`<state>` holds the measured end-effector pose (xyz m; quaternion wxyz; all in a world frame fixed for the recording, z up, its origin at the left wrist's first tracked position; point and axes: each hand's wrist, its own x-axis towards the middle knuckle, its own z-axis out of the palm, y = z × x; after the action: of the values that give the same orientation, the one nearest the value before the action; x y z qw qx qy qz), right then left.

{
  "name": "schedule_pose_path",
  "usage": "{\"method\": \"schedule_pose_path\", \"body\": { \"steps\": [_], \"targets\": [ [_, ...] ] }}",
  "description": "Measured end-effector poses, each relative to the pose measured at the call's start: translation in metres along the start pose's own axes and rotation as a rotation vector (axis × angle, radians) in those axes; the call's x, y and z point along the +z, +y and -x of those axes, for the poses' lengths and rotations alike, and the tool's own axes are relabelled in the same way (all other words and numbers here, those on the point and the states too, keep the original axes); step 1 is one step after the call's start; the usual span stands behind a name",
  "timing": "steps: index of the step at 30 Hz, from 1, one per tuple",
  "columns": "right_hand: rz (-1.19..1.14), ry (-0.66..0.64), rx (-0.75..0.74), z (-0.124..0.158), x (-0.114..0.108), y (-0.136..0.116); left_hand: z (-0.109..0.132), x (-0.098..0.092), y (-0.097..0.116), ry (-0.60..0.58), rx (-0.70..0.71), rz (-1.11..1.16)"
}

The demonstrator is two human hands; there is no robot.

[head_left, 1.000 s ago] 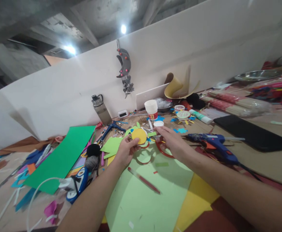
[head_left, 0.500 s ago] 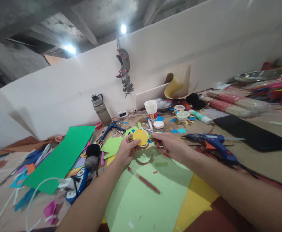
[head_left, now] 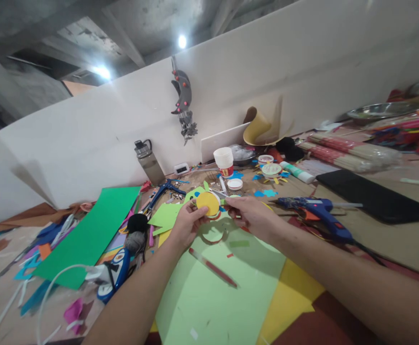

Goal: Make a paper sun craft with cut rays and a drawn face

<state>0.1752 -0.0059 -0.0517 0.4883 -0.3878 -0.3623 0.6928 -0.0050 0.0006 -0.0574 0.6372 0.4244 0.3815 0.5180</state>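
My left hand pinches a yellow paper disc with a red ring behind it, held just above the table. My right hand is closed on the red handles of scissors, whose thin blades point left to the disc's upper right edge. Both hands hover over a light green sheet on which lie a red pen and a cut red paper ring.
A blue glue gun lies right of my right hand, with a black mat beyond. A dark green sheet, yarn balls, a water bottle, a white cup and paper scraps crowd the table up to the white wall.
My right hand closed on the red-handled scissors on the table, lifted them and brought the blades to the yellow disc. My left hand kept the disc nearly still.
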Motion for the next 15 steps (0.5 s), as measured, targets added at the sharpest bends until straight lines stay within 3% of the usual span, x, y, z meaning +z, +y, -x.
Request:
{"method": "schedule_pose_path", "body": {
  "steps": [15],
  "targets": [
    [0.015, 0.0, -0.001, 0.0016, 0.0014, -0.0011, 0.001, 0.001, 0.001, 0.001, 0.001, -0.009]
  ]
}}
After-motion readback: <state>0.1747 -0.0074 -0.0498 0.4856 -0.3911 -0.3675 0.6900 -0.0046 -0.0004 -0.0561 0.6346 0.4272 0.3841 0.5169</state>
